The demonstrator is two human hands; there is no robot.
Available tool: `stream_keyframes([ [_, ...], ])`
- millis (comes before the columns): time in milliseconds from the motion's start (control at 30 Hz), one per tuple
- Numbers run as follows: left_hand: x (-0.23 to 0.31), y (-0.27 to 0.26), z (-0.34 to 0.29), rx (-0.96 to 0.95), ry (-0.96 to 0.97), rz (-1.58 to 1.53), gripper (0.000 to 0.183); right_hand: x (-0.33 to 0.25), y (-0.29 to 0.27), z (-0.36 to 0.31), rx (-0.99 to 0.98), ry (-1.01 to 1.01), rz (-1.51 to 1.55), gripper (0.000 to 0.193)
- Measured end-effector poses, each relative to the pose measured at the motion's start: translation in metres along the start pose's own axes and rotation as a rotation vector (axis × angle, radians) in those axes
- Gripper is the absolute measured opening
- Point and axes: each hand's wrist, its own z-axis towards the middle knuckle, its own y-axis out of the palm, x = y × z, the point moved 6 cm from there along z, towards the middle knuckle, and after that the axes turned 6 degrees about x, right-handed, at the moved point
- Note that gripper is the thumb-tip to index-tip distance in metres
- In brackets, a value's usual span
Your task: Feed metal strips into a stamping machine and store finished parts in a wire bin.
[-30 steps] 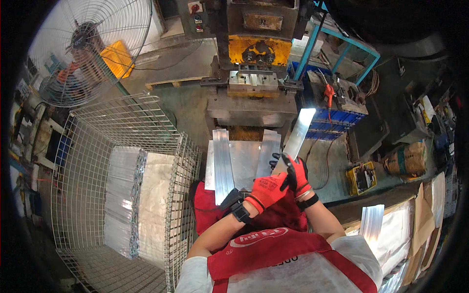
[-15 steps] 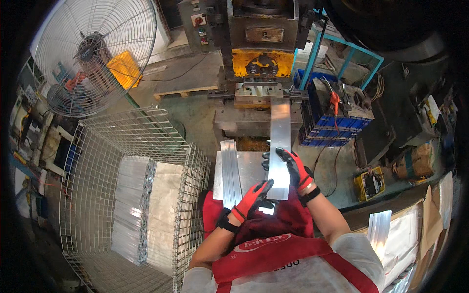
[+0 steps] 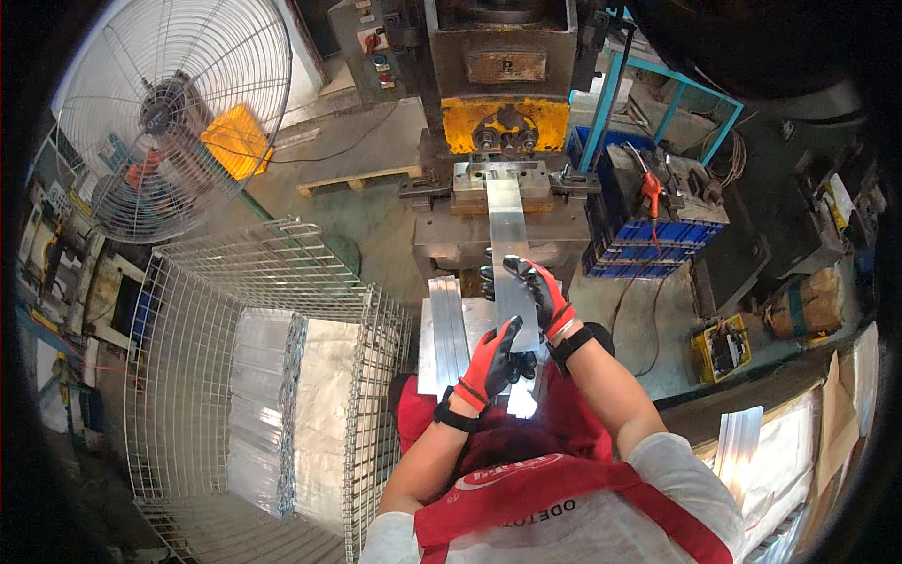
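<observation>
A long flat metal strip (image 3: 509, 230) points away from me, its far end at the die block (image 3: 460, 179) of a press (image 3: 505, 117). My right hand (image 3: 540, 293), in a red and black glove, is closed around the strip's middle, thumb on top, with fingertips showing past its left edge. My left hand (image 3: 490, 365), gloved alike, grips the strip's near end from the left; part of its fingers lies hidden under the metal. Left of the strip, a stack of similar metal strips (image 3: 448, 329) lies on a pale metal plate (image 3: 427, 362) before the press.
A wire mesh cage (image 3: 376, 376) with bundled strips stands at my left, below a large fan (image 3: 169, 108). Blue crates (image 3: 648, 246) with tools on top stand right of the press. A small yellow bin (image 3: 721, 348) and cardboard (image 3: 836, 414) are farther right.
The strip has shifted left, and its far end now lines up with the die instead of right of it. Both hands have moved with it, the left one up onto its near end.
</observation>
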Motion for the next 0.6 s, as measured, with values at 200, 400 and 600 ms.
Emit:
stream_keyframes([
  [200,0.005,0.004,0.0,0.123,-0.067,-0.102,0.029,-0.001,0.0,-0.003,-0.038,-0.114,-0.18,0.038],
  [400,-0.007,-0.005,0.009,0.151,-0.071,-0.077,0.028,-0.005,0.002,-0.031,-0.022,-0.265,-0.38,0.043],
  [600,-0.001,-0.019,0.023,0.007,-0.042,-0.263,0.038,-0.009,0.007,-0.007,0.224,0.142,-0.384,0.03],
])
